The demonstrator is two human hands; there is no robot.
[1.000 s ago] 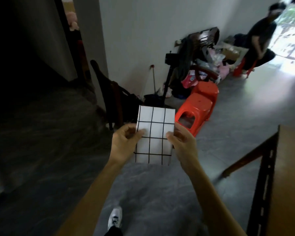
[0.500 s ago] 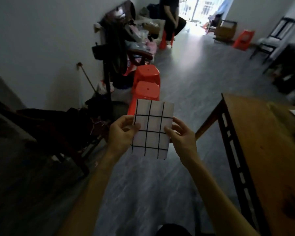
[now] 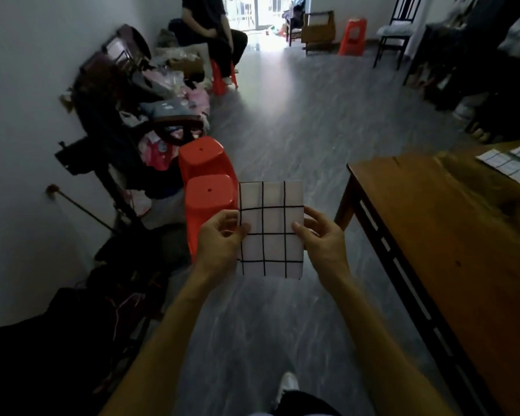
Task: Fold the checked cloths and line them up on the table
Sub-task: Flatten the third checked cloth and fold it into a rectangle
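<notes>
Checked cloth [image 3: 270,229], folded into a small upright rectangle of white squares and black lines, is held in the air over the grey floor [image 3: 297,121], to the left of the wooden counter [image 3: 463,265] and apart from it. The left hand [image 3: 219,244] has its grip clamped on the cloth's left edge, thumb on the front. The right hand [image 3: 321,244] has its grip clamped on the right edge in the same way. More checked cloths [image 3: 511,163] lie flat on the far right part of the counter. Two red stools [image 3: 206,181] stand just behind the held cloth, near the left wall. A seated person [image 3: 210,28] is at the far end of the room.
</notes>
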